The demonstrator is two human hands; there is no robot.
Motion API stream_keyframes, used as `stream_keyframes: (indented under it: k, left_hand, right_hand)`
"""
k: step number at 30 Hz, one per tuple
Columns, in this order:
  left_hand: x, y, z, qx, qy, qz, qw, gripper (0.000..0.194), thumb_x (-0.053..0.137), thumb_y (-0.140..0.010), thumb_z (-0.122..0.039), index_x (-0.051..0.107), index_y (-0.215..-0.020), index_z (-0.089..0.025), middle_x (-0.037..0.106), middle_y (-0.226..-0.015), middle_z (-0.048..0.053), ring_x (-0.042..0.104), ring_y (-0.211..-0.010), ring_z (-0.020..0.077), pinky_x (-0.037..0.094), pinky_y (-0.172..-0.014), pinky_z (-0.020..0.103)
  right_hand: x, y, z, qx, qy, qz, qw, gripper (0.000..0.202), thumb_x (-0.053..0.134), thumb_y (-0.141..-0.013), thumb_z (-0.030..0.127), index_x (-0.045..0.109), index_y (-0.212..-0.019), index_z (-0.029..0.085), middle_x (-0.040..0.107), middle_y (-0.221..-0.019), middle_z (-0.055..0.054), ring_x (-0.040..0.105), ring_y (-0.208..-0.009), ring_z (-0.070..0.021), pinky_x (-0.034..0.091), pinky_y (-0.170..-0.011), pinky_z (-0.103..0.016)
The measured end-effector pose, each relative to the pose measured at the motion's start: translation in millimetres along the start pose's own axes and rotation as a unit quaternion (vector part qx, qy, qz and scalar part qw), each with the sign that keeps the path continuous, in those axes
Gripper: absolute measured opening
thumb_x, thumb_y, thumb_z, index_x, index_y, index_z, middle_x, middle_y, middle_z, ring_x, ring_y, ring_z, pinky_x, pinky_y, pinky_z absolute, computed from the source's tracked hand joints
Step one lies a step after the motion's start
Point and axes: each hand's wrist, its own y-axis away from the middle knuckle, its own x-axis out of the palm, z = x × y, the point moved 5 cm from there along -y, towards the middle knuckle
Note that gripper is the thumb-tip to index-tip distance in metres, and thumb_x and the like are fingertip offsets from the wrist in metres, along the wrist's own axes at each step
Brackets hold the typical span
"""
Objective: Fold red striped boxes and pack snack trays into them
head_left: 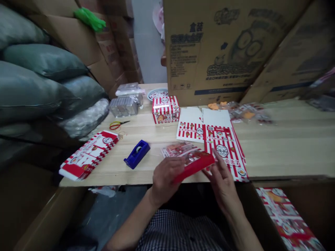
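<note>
Over the table's front edge, my left hand (pixel 167 177) is closed round the left end of a red-and-white box (pixel 195 165), which is tilted and somewhat blurred. My right hand (pixel 222 177) has its thumb and fingers on the right end of the same box. Just behind and to the right lie flat red-striped cardboard sheets (pixel 222 146) with white flaps. An assembled striped box (pixel 165 109) stands at the back of the table. To the left of my hands is a blue tape dispenser (pixel 137 154).
On the table's left are a stack of folded cartons (pixel 90 155) and scissors (pixel 118 124). Clear packs (pixel 123 106), a bowl (pixel 157 94) and bagged pieces (pixel 247 112) lie at the back. Large cardboard boxes (pixel 209 52) rise behind; printed packages (pixel 288 219) lie lower right.
</note>
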Motion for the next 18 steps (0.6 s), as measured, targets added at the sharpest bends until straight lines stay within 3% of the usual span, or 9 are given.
stream_keyframes:
  k: [2, 3, 7, 10, 12, 14, 18]
  left_hand:
    - [23.7, 10.1, -7.4, 0.089, -0.039, 0.093, 0.991, 0.014, 0.070, -0.084, -0.015, 0.073, -0.091, -0.026, 0.078, -0.101, 0.007, 0.071, -0.108, 0.0272, 0.059, -0.091, 0.047]
    - [36.2, 15.5, -8.2, 0.129, -0.053, 0.136, 0.981, 0.015, 0.067, -0.085, -0.014, 0.073, -0.090, -0.026, 0.078, -0.101, 0.006, 0.071, -0.109, 0.0266, 0.060, -0.091, 0.047]
    - [76.7, 34.8, -8.4, 0.253, -0.093, 0.227, 0.936, 0.025, 0.062, -0.089, -0.011, 0.070, -0.108, -0.026, 0.074, -0.118, 0.007, 0.063, -0.123, 0.0237, 0.051, -0.107, 0.046]
    - [87.9, 46.2, -8.6, 0.265, -0.136, 0.239, 0.924, 0.048, 0.072, -0.085, -0.021, 0.059, -0.131, -0.024, 0.062, -0.138, 0.011, 0.043, -0.143, 0.0292, 0.032, -0.120, 0.054]
    - [81.3, 47.6, -4.5, 0.235, -0.146, 0.199, 0.940, 0.065, 0.078, -0.080, -0.022, 0.052, -0.139, -0.023, 0.057, -0.143, 0.014, 0.039, -0.145, 0.0322, 0.027, -0.121, 0.059]
    - [68.6, 42.9, 6.7, 0.183, -0.146, 0.137, 0.962, 0.078, 0.080, -0.077, -0.016, 0.045, -0.145, -0.026, 0.056, -0.144, 0.013, 0.049, -0.137, 0.0316, 0.031, -0.118, 0.061]
    - [49.1, 32.0, 38.1, 0.042, -0.168, 0.058, 0.983, 0.074, 0.079, -0.075, -0.016, 0.051, -0.143, -0.025, 0.062, -0.136, 0.011, 0.059, -0.123, 0.0316, 0.043, -0.110, 0.054]
  right_hand:
    - [-0.4, 17.7, -3.4, 0.065, -0.050, 0.033, 0.996, 0.050, 0.045, -0.099, 0.056, 0.054, -0.139, 0.027, 0.066, -0.130, -0.014, 0.069, -0.109, -0.0258, 0.062, -0.083, -0.043]
    - [-0.8, 24.8, -5.5, 0.088, -0.070, 0.034, 0.993, 0.048, 0.046, -0.099, 0.057, 0.060, -0.131, 0.024, 0.069, -0.124, -0.014, 0.072, -0.101, -0.0253, 0.063, -0.077, -0.040]
    - [-20.3, 39.8, -13.9, 0.112, -0.129, -0.124, 0.977, 0.022, 0.080, -0.079, 0.035, 0.071, -0.095, 0.023, 0.076, -0.092, -0.003, 0.072, -0.074, -0.0167, 0.061, -0.064, -0.026]
    - [-52.6, 45.3, -9.2, 0.109, -0.148, -0.189, 0.965, 0.027, 0.084, -0.073, 0.031, 0.071, -0.095, 0.023, 0.076, -0.094, -0.002, 0.073, -0.076, -0.0180, 0.063, -0.067, -0.029]
    - [-93.9, 53.6, 5.7, 0.086, -0.125, -0.211, 0.966, 0.025, 0.084, -0.073, 0.034, 0.070, -0.089, 0.021, 0.076, -0.093, -0.004, 0.074, -0.082, -0.0226, 0.064, -0.071, -0.035]
    - [-153.2, 74.9, 26.6, 0.057, -0.095, -0.271, 0.956, 0.024, 0.085, -0.071, 0.034, 0.066, -0.078, 0.021, 0.076, -0.088, -0.005, 0.075, -0.084, -0.0253, 0.064, -0.074, -0.039]
    - [-285.5, 152.5, 67.6, -0.024, -0.047, -0.474, 0.879, 0.039, 0.090, -0.063, 0.025, 0.069, -0.095, 0.021, 0.078, -0.093, -0.005, 0.075, -0.085, -0.0247, 0.063, -0.079, -0.039]
